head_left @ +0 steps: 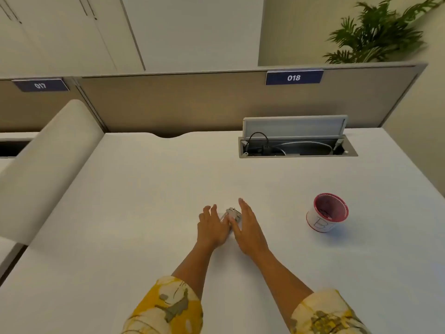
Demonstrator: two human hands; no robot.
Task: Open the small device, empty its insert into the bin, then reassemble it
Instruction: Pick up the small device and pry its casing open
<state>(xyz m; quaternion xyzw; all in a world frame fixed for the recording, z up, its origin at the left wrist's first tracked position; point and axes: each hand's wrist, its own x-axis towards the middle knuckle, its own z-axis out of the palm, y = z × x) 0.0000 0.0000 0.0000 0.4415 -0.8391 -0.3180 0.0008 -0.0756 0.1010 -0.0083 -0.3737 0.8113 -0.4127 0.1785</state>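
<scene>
A small silvery metal device (pixel 233 214) lies on the white desk (pixel 144 201), between my two hands. My left hand (pixel 212 226) rests flat just left of it, fingers spread, its fingertips at the device's near end. My right hand (pixel 248 225) lies just right of it, fingers straight and together, its thumb touching the device's side. Neither hand is closed around it. A small white bin with a red rim (pixel 327 212) stands on the desk well to the right. Its inside is dark red and handwriting marks its side.
An open cable hatch (pixel 297 145) with wires sits in the desk at the back right. A beige partition with the labels 017 and 018 (pixel 294 77) closes off the far edge. A padded divider (pixel 48 165) runs along the left. A plant (pixel 378 34) stands behind.
</scene>
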